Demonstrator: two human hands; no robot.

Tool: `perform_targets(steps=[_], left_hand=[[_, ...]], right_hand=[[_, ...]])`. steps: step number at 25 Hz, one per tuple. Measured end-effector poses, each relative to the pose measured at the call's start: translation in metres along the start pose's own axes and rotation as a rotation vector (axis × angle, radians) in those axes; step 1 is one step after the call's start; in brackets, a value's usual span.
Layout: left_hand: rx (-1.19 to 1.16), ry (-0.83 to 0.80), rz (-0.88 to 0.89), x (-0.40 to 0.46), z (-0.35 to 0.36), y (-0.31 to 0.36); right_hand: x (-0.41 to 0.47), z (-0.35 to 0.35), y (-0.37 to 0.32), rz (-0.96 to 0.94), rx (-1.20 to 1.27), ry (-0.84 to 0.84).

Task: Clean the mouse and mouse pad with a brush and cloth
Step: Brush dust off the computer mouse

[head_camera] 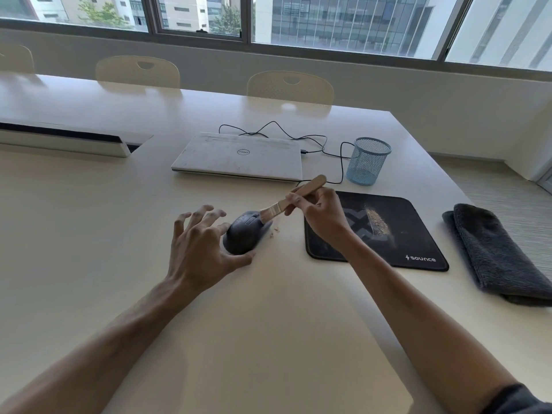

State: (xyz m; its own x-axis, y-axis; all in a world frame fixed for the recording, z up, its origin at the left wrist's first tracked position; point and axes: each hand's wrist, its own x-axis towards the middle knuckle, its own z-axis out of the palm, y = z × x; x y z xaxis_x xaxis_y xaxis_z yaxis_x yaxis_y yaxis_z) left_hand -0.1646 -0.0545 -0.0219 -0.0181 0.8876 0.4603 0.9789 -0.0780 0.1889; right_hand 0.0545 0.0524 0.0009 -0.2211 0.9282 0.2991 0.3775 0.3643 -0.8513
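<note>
A dark mouse (243,236) lies on the cream table, left of the black mouse pad (415,234). My left hand (203,243) rests beside the mouse, fingers spread, thumb touching its near edge. My right hand (321,215) grips a wooden-handled brush (294,198), its bristles touching the front of the mouse. Small crumbs (274,231) lie just right of the mouse. A streak of tan dust (377,224) sits on the pad. A folded dark grey cloth (498,252) lies to the right of the pad.
A closed white laptop (239,156) sits behind the mouse, with a black cable (328,144) running past a blue mesh cup (369,161). The table's right edge runs close to the cloth. Chairs (289,86) stand along the far side.
</note>
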Motion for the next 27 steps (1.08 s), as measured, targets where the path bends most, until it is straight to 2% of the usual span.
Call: perform_targets(steps=[3, 5, 7, 11, 14, 18, 22, 24, 27], left_hand=[[-0.006, 0.01, -0.007, -0.001, 0.001, 0.001], [-0.009, 0.01, -0.008, -0.001, 0.001, 0.001], [-0.006, 0.007, -0.005, 0.0, 0.001, 0.001], [0.001, 0.003, -0.004, 0.0, 0.001, 0.0], [-0.005, 0.002, -0.011, 0.0, 0.001, 0.001], [-0.002, 0.002, -0.011, -0.001, 0.001, 0.0], [-0.002, 0.004, -0.001, -0.001, 0.002, 0.0], [0.002, 0.004, 0.0, -0.001, 0.002, 0.0], [0.003, 0.005, -0.002, -0.001, 0.002, -0.001]], right_hand=[[0.003, 0.002, 0.003, 0.067, -0.122, 0.078], [0.005, 0.003, 0.0, 0.061, -0.117, 0.142], [0.005, 0.009, -0.006, 0.036, -0.102, 0.121], [0.005, 0.019, -0.007, 0.013, -0.321, 0.143], [0.006, 0.024, -0.01, -0.015, -0.24, 0.15], [0.007, 0.022, -0.013, 0.028, -0.333, 0.121], [0.008, 0.017, -0.014, 0.019, -0.183, 0.101], [0.007, 0.019, -0.014, 0.029, -0.194, 0.077], [0.007, 0.018, -0.016, 0.013, -0.211, 0.115]])
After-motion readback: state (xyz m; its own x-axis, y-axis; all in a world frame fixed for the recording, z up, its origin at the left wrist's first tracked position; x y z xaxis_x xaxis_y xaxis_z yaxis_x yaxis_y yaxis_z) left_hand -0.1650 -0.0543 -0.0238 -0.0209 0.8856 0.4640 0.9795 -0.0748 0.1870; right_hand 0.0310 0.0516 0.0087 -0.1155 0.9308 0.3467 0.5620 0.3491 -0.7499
